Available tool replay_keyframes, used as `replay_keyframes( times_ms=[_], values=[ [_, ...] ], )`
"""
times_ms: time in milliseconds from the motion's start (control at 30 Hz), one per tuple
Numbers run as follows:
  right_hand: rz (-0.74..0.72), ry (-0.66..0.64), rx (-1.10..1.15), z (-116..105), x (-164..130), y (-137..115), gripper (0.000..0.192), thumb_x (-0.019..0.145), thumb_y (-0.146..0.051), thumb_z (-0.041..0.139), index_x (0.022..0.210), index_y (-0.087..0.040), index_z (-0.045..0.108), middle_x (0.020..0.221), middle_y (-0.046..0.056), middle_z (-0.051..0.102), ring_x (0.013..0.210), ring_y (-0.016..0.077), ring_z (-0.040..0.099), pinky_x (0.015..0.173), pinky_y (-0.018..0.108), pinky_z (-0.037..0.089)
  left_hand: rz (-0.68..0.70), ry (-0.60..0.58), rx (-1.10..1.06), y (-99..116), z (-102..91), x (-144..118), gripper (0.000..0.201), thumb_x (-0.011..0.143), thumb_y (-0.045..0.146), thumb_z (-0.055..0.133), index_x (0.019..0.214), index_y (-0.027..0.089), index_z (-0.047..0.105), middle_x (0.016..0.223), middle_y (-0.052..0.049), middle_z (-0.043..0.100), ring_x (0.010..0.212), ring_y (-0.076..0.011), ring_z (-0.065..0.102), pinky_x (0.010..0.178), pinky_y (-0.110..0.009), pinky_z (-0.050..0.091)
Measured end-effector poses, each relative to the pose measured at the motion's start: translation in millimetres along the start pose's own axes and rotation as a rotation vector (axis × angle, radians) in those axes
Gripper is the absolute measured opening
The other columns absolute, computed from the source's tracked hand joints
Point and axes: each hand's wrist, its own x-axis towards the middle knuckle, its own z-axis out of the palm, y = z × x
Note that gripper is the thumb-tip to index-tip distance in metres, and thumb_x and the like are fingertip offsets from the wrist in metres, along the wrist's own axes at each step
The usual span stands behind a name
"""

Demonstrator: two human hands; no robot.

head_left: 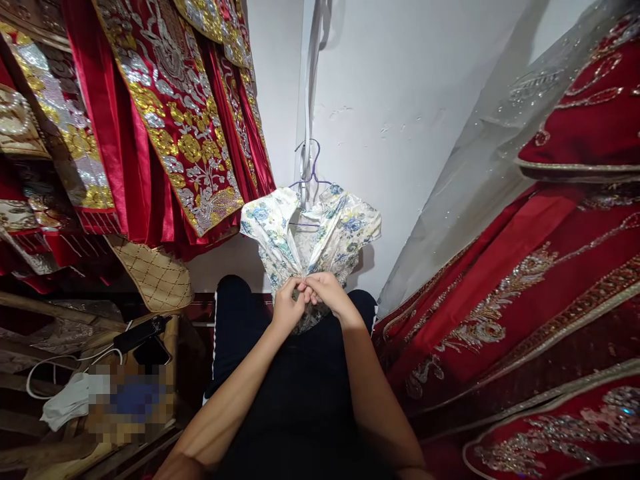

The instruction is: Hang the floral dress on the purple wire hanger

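A short-sleeved floral shirt (345,227), cream with blue and yellow flowers, hangs in front of my knees on a thin purple hanger (316,175). Its collar lies open in a V. At the bottom of that V my left hand (290,300) and my right hand (325,292) meet, fingers bent and pinching the front edges of the cloth. Whether a button sits between the fingertips I cannot make out. The lower part of the shirt drops between my legs, partly hidden by the hands.
Red garments with gold and silver embroidery (190,143) hang at left, and more red beaded garments (500,320) at right, beside a sheer cover (465,173). A wooden stand (173,340) at lower left bears a black phone (153,353), a white cable and a white cloth (67,400).
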Motion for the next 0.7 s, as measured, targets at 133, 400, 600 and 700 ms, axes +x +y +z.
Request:
replay_keyframes(
  times_ms=[133,400,600,700],
  values=[
    [-0.045,0.175,0.125,-9.4,14.8,-20.4,0.023,0.082,-0.033,0.064,0.070,-0.014,0.070,0.051,0.002,0.062,0.037,0.0054,0.044,0.035,0.017,0.028,0.019,-0.079,0.074,-5.1,0.0,-2.6,0.010,0.091,0.021,0.052,0.084,0.021,0.059,0.083,-0.004,0.063,0.080,-0.0184,0.061,0.073,-0.028,0.047],
    [-0.283,0.404,0.243,-29.1,86.5,-139.7,0.018,0.084,-0.020,0.058,0.071,-0.011,0.068,0.049,-0.001,0.059,0.036,0.0028,0.042,0.033,0.013,0.025,-0.001,-0.279,0.306,-10.8,1.9,-3.9,0.007,0.088,0.020,0.053,0.084,0.022,0.058,0.082,-0.003,0.062,0.076,-0.0183,0.060,0.069,-0.027,0.042],
    [-0.391,0.295,0.115,-26.1,72.5,-139.0,0.020,0.085,-0.028,0.058,0.072,-0.015,0.065,0.050,-0.001,0.059,0.038,0.0049,0.045,0.037,0.015,0.032,0.039,-0.311,0.190,33.6,-38.9,79.1,0.017,0.094,0.029,0.054,0.103,0.021,0.065,0.086,-0.003,0.068,0.075,-0.0188,0.062,0.068,-0.029,0.044],
    [-0.404,0.286,0.030,-23.7,65.5,-138.1,0.023,0.086,-0.030,0.059,0.068,-0.016,0.062,0.049,-0.002,0.057,0.038,0.0053,0.045,0.039,0.016,0.032,0.237,-0.062,0.103,68.1,-63.0,138.8,0.036,0.098,0.029,0.050,0.134,0.023,0.053,0.098,-0.004,0.067,0.077,-0.0170,0.062,0.073,-0.029,0.046]
  ],
)
